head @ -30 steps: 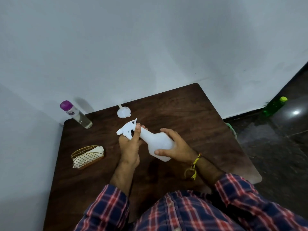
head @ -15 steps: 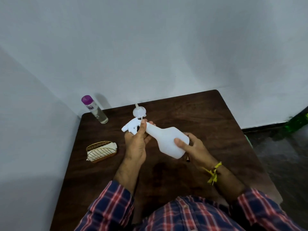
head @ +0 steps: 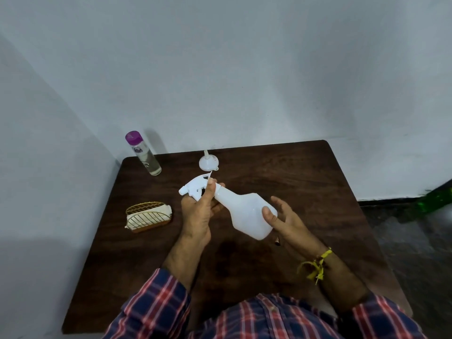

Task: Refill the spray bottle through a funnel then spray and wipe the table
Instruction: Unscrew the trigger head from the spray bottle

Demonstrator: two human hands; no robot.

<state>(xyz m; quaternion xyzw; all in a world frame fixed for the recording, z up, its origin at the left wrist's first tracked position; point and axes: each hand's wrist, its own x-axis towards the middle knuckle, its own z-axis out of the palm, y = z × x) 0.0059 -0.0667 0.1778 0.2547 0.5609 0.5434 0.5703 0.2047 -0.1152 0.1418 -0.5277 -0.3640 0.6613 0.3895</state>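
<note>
A white spray bottle [head: 242, 211] is held tilted above the dark wooden table [head: 305, 182], its trigger head pointing up and left. My left hand [head: 199, 211] grips the bottle's neck just below the white spray head [head: 194, 187]. My right hand [head: 281, 216] holds the wide base of the bottle, thumb across its front and fingers behind it. A small white funnel [head: 208, 162] lies on the table beyond the bottle, spout pointing to the wall. A clear bottle with a purple cap [head: 144, 154] stands at the far left corner.
A gold wire holder with a white cloth in it [head: 148, 216] sits on the table left of my left hand. White walls close the table's far and left sides. A green bottle [head: 437, 199] lies on the dark floor at the right.
The view has swung to the left, so the table sits further right in frame. The bottle has been tipped so that its base points more to the right, and my right hand has shifted along the base.
</note>
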